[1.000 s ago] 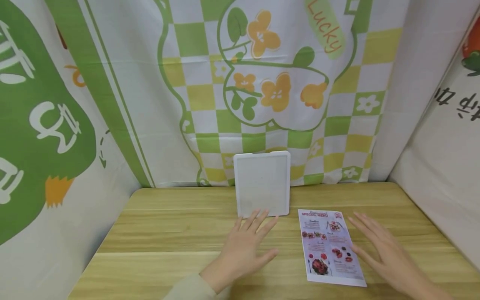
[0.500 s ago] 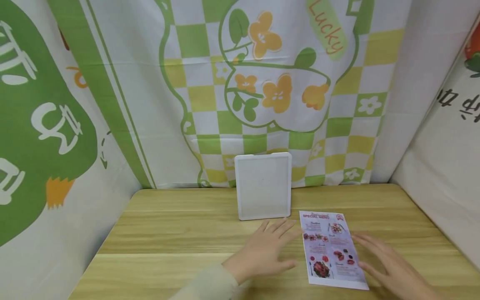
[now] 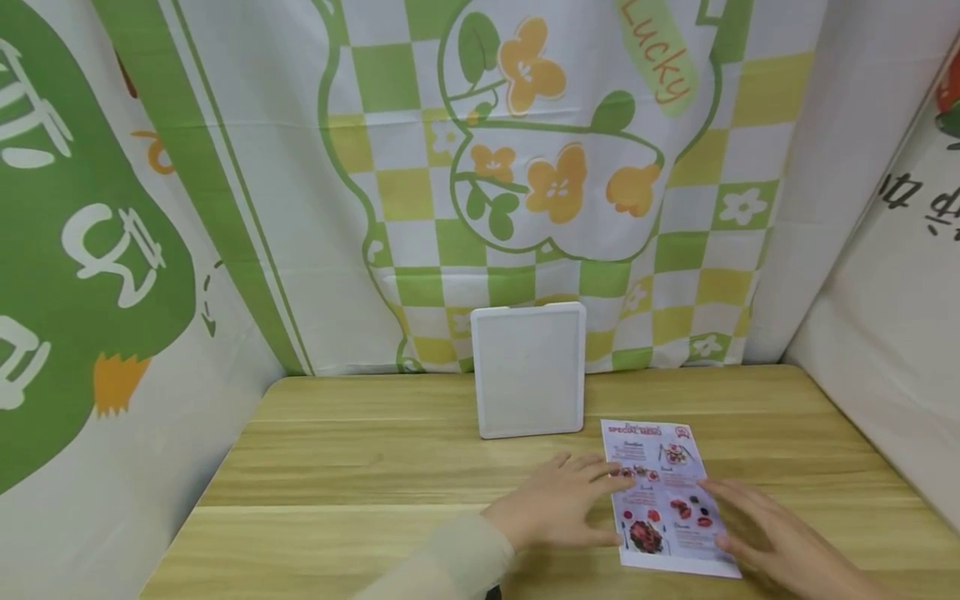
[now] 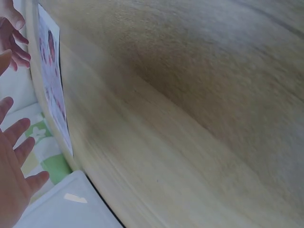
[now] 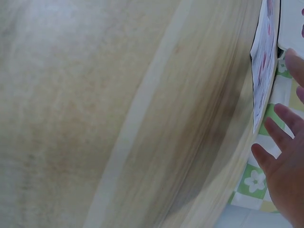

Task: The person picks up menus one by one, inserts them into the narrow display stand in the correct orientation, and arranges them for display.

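Note:
A printed menu sheet (image 3: 663, 500) headed "SPECIAL MENU" lies flat on the wooden table, between my two hands. My left hand (image 3: 562, 504) is at its left edge, fingers spread, fingertips overlapping the sheet in the head view. At the opposite edge is my right hand (image 3: 776, 533), its fingers loosely extended and its thumb and fingertips right at the paper's side. Behind the left hand, a white rectangular frame (image 3: 528, 371) with a pale panel stands upright. The left wrist view shows the menu (image 4: 53, 71) beyond spread fingers; in the right wrist view the menu (image 5: 264, 66) is partly visible.
The wooden table (image 3: 337, 467) reaches back to a green-and-white checked curtain (image 3: 555, 200) with flower prints. Printed cloth (image 3: 82, 250) hangs along the left side, and white cloth (image 3: 885, 300) closes the right side.
My left hand has moved right, from in front of the white frame to the menu's left edge. The right hand has shifted slightly down along the menu's right edge. The menu has stayed put.

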A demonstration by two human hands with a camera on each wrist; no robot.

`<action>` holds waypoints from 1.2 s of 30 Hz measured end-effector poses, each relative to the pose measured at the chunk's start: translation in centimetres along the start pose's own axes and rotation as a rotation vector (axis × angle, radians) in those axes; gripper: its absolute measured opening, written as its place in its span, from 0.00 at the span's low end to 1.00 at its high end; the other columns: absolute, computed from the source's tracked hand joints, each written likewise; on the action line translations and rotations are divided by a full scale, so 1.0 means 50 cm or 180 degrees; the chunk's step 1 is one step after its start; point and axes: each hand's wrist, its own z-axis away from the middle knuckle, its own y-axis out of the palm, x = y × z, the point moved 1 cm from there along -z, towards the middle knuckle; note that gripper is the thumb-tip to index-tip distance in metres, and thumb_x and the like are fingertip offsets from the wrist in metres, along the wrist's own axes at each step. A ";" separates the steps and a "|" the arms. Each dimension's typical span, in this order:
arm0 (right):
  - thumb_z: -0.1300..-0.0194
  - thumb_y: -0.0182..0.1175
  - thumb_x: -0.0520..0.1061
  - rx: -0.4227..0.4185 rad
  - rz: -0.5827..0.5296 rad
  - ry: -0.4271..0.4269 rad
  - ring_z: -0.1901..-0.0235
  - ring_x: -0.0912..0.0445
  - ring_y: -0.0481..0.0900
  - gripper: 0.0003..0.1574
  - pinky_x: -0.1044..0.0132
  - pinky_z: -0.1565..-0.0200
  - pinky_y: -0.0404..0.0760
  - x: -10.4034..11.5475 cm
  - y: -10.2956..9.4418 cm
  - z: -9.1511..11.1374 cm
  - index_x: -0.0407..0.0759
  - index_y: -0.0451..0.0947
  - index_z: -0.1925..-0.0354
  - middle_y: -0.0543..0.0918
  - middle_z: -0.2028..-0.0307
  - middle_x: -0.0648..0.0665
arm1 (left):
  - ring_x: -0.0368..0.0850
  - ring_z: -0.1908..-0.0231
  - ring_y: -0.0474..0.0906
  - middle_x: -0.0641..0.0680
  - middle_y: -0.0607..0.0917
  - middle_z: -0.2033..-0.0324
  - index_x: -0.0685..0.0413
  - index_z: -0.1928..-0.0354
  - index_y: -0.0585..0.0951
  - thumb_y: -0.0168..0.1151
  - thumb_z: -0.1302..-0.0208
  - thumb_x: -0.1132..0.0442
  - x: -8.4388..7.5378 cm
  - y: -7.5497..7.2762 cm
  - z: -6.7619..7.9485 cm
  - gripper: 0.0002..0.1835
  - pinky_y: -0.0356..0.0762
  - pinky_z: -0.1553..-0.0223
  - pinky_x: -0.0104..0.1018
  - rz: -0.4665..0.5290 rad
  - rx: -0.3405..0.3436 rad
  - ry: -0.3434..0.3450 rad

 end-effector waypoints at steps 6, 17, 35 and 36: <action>0.45 0.73 0.57 -0.0054 0.0289 -0.0197 0.42 0.49 0.73 0.41 0.53 0.46 0.75 -0.024 0.010 0.000 0.54 0.73 0.34 0.76 0.38 0.44 | 0.42 0.28 0.55 0.41 0.61 0.27 0.29 0.25 0.60 0.53 0.37 0.29 -0.007 0.011 -0.021 0.39 0.54 0.30 0.52 0.0043 0.0167 -0.0043; 0.49 0.73 0.61 0.0067 0.0113 -0.0414 0.38 0.58 0.67 0.46 0.86 0.42 0.43 -0.051 0.022 0.004 0.49 0.73 0.35 0.74 0.38 0.37 | 0.40 0.28 0.55 0.39 0.61 0.27 0.26 0.27 0.63 0.59 0.40 0.30 -0.008 0.038 -0.044 0.40 0.54 0.30 0.47 0.0224 0.0304 -0.0058; 0.51 0.75 0.62 -0.0033 0.0285 -0.0488 0.35 0.60 0.64 0.44 0.85 0.39 0.49 -0.045 0.030 -0.002 0.44 0.78 0.40 0.75 0.39 0.38 | 0.38 0.30 0.58 0.38 0.64 0.29 0.27 0.30 0.68 0.63 0.45 0.29 -0.015 0.052 -0.057 0.40 0.60 0.32 0.43 0.0193 0.0258 -0.0047; 0.51 0.75 0.62 -0.0012 0.0311 -0.0391 0.37 0.54 0.68 0.45 0.79 0.37 0.56 -0.041 0.029 -0.004 0.43 0.77 0.40 0.76 0.39 0.38 | 0.38 0.30 0.58 0.38 0.64 0.29 0.27 0.30 0.68 0.63 0.44 0.29 -0.014 0.052 -0.056 0.40 0.61 0.33 0.43 0.0204 0.0254 -0.0050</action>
